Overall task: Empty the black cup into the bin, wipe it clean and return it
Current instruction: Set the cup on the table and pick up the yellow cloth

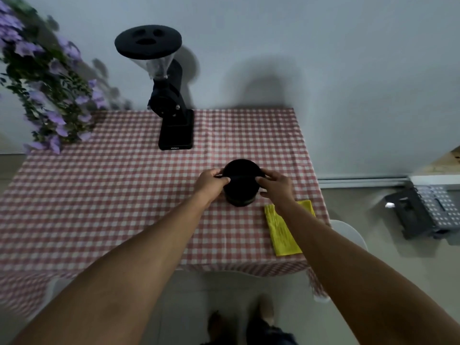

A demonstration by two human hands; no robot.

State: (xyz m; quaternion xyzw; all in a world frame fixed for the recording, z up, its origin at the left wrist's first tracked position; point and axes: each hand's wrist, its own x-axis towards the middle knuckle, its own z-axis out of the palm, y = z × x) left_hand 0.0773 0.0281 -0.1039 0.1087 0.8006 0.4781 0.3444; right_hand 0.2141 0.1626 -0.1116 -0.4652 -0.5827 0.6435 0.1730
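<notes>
Black cup (240, 185), round matte, gripped by left hand (211, 183) and right hand (276, 185); on checked cloth (124, 183)

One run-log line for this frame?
stage: grasp | left hand and right hand on black cup | cup on table | yellow cloth beside

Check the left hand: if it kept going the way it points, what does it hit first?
The left hand points up and right, already gripping the black cup at its rim, so the cup is first. Past it, the right hand holds the opposite side. Depth beyond is unclear.
</notes>
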